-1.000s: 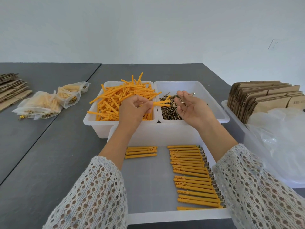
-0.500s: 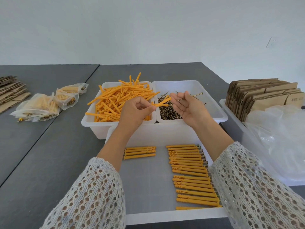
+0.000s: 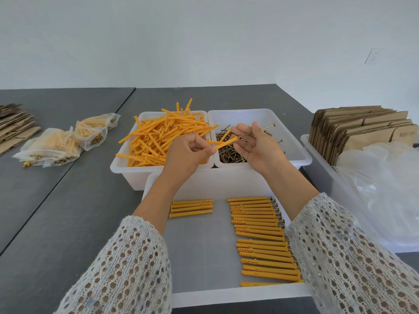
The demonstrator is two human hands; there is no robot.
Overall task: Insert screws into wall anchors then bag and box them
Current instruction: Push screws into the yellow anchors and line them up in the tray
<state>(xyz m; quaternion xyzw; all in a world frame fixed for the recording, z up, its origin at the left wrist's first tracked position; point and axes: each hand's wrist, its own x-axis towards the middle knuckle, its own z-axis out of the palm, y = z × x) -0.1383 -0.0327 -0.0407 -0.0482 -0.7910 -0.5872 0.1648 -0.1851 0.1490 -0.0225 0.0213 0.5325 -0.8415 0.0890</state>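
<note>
Above the two white bins, an orange wall anchor (image 3: 225, 143) is being pinched by the curled fingers of the left hand (image 3: 189, 155), while a screw (image 3: 258, 130) is being gripped between thumb and fingers of the right hand (image 3: 257, 146), its tip being held right at the anchor's open end. Assembled anchors (image 3: 260, 234) are being kept in rows in the near tray (image 3: 226, 298).

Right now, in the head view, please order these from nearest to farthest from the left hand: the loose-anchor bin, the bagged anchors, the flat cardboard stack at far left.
Measured from the left hand:
1. Loose-anchor bin, directly under it.
2. Bagged anchors, to its left.
3. Flat cardboard stack, at the far left edge.
</note>
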